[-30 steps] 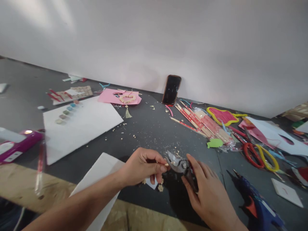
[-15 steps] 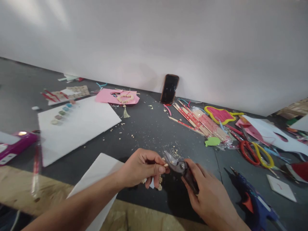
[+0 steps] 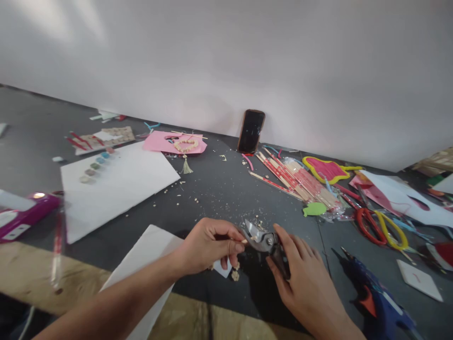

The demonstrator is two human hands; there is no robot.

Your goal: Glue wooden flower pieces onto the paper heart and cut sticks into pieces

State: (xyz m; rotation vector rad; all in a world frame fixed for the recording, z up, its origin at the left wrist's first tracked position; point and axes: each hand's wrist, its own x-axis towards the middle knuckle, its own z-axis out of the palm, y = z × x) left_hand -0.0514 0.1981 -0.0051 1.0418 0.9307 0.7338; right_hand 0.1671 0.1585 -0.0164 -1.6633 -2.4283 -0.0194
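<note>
My left hand [image 3: 214, 243] pinches a thin pale wooden stick [image 3: 248, 240], of which only a short end shows past the fingertips. Wrapped round the handles of a pair of pruning shears [image 3: 264, 240], my right hand [image 3: 304, 274] holds them with the blades apart. The stick's end lies between the blades. Small wooden pieces [image 3: 235, 274] and a bit of white paper [image 3: 222, 267] lie under my left hand, partly hidden by it. Pale crumbs [image 3: 260, 218] are scattered on the dark table just beyond the blades.
A white sheet [image 3: 148, 264] lies under my left forearm. To the right are a blue glue gun [image 3: 378, 288], scissors [image 3: 370, 226] and a bundle of wrapped chopsticks [image 3: 300, 182]. A phone [image 3: 251, 131] leans on the wall; a beaded bracelet [image 3: 186, 145] rests on pink paper [image 3: 155, 140].
The shears' blades have spread wider around the stick's end. Both hands stay in nearly the same place, and the view has shifted slightly.
</note>
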